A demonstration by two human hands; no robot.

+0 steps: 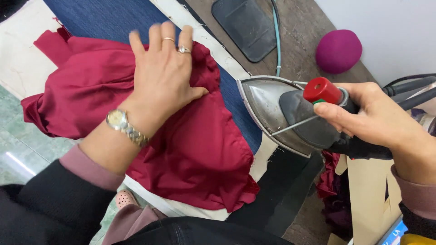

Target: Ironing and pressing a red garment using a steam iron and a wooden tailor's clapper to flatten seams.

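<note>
The crimson cloth (190,149) lies crumpled on the blue ironing pad (104,16), pressed flat under the left hand (163,77) with fingers spread. Just beside it, the right hand (377,120) is wrapped tight around the handle of the iron (277,111), its red knob (321,90) at the thumb. Beyond the grip sits a magenta cushion (338,51).

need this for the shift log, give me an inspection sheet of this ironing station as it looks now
surface: ironing board with blue cover over white padding.
job's things: crimson garment lies rumpled on the board; steam iron tilted up at the board's edge, soleplate off the cloth.
clutter: magenta rounded pad and dark flat mat on the side table.
hands: left hand flat on the garment; right hand grips the iron's handle.
cables: teal hose runs to the iron; dark cables at right.
surroundings: green tiled floor, pale wall.
</note>
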